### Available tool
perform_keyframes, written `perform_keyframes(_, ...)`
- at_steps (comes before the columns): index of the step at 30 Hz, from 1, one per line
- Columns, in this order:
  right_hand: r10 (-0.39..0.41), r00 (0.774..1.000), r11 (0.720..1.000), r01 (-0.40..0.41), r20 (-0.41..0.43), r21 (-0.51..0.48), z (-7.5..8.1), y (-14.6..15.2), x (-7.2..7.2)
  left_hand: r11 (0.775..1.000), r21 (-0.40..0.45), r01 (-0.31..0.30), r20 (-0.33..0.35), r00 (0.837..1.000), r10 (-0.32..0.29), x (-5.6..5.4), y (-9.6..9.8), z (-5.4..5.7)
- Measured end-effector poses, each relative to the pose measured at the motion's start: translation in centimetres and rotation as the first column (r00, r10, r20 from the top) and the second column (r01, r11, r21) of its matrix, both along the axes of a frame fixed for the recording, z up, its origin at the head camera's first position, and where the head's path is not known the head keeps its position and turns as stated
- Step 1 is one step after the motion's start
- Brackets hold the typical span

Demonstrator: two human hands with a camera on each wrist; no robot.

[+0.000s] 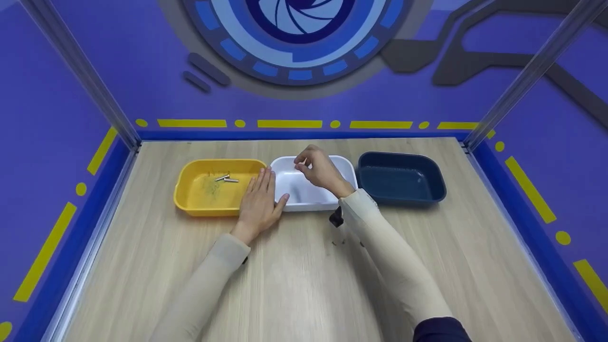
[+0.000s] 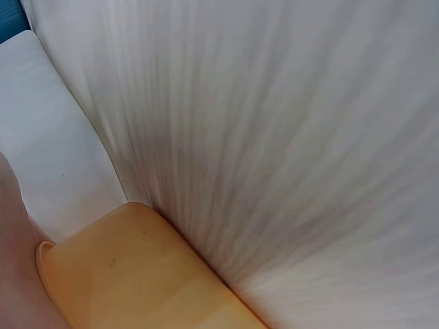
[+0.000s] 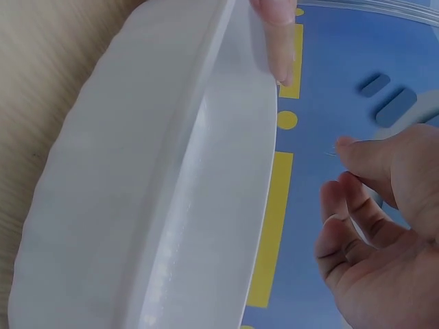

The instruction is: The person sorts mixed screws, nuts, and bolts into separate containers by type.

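Note:
My left hand (image 1: 258, 205) lies with straight fingers across the adjoining rims of the yellow tray (image 1: 190, 206) and the white tray (image 1: 308, 207). Inside the yellow tray are a few silver metal pins (image 1: 231, 180), with tiny brown bits and a scatter of thin dark green bits. Above the white tray hovers my right hand (image 1: 322, 170), thumb and index finger drawn together. At their tips, in the right wrist view, a very thin needle-like piece (image 3: 330, 154) sticks out. The other fingers are loosely bent. The left fingertips are outside the left wrist view.
A dark blue tray (image 1: 401, 199) stands to the right, close against the white one. All three trays sit in a row on the wooden table (image 1: 304, 285). Blue printed walls (image 1: 142, 71) enclose the back and sides, with metal posts (image 1: 527, 71) at the corners.

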State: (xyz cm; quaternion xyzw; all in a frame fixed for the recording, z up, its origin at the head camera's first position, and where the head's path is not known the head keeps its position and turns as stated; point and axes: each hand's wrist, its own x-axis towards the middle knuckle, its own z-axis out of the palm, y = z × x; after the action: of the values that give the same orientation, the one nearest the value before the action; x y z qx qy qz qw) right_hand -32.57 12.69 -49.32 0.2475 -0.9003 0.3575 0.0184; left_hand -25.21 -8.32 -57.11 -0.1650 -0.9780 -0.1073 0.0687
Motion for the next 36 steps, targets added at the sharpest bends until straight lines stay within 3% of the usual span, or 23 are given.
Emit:
perform_keyframes(13,-0.033,0.999,0.999,0.033,-0.002,0.011,0.7,0.5,0.6,1.0,-0.016,0.003,0.038,0.999,-0.003,0.0,0.1,0.1)
perform_keyframes(21,-0.006,1.0,1.0,0.006,-0.007,-0.014,1.1,0.7,1.4,1.0,-0.008,-0.009,0.068,0.998,0.01,0.1,-0.2,0.1)
perform_keyframes(36,0.061,0.995,0.997,-0.065,-0.076,-0.05,1.7,2.4,4.2,1.0,-0.014,-0.005,0.065,0.998,0.006,-0.1,-0.1,0.2)
